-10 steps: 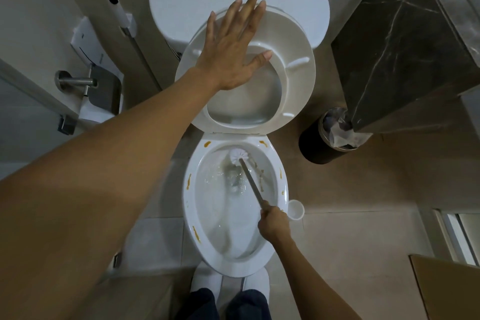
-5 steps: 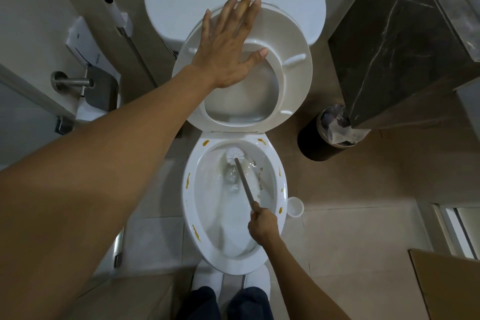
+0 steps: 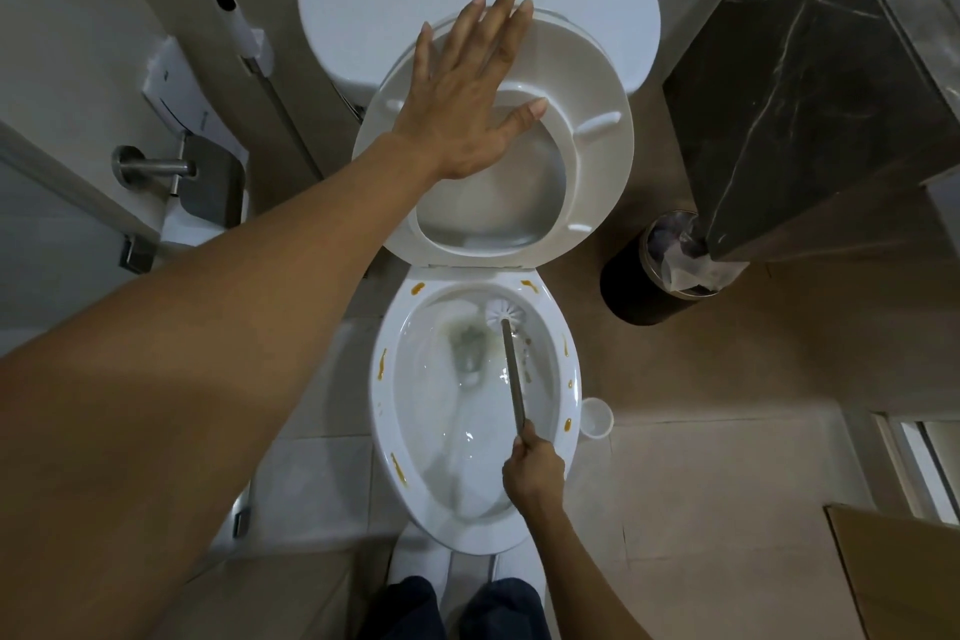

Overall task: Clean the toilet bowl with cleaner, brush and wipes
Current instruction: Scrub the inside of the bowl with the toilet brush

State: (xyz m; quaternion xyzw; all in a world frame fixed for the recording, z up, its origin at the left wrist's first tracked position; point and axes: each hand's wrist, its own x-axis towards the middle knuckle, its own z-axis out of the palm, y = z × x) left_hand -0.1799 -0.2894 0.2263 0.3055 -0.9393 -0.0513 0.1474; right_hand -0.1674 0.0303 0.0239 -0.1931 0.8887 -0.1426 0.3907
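The white toilet bowl (image 3: 384, 411) stands below me, with several orange-brown stains along its rim. My left hand (image 3: 462, 104) lies flat, fingers straight, against the raised toilet seat (image 3: 597, 151), which leans on the tank (image 3: 363, 16). My right hand (image 3: 532, 473) grips the grey handle of the toilet brush (image 3: 511, 369) over the bowl's right front. The brush's white head (image 3: 505, 311) sits at the back of the bowl, just under the rim. Water and foam show inside the bowl.
A small white brush holder (image 3: 597, 418) stands on the floor right of the bowl. A dark waste bin (image 3: 639, 286) with a liner sits beside a dark marble block (image 3: 810, 94). A bidet sprayer (image 3: 223, 0) and paper holder (image 3: 182, 172) hang at left. A cardboard box (image 3: 904, 572) is at lower right.
The brush head has shifted slightly right along the back of the bowl, and my right hand moved a little with it. My left hand stays flat on the seat.
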